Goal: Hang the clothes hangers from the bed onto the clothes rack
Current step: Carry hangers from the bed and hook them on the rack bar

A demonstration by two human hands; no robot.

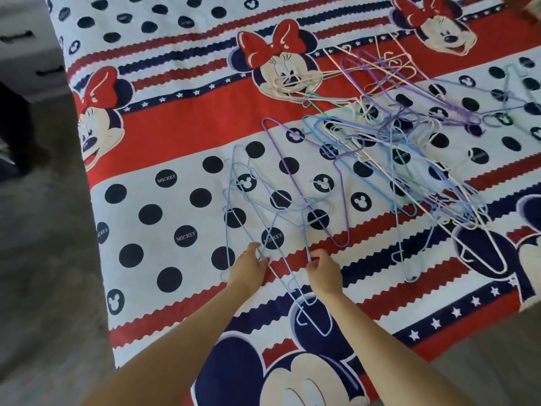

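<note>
Two hands down on bed point(164, 230) near its front edge. Your left hand point(248, 266) grips wires of light blue hangers point(254, 200); right hand point(322, 272) pinches wire of same cluster — hangers fan out flat beyond your fingers. Purple hanger point(295, 183) overlaps them on right. Big tangled pile of hangers point(409, 148) lies further right, well apart from hands. Grey floor point(44, 259) left of bed; drawer unit point(26, 45) at far left.

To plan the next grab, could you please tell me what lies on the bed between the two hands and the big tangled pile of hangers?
In the head view, a lone purple wire hanger lies between the hands' light-blue wire hangers and the tangled pile.
</note>
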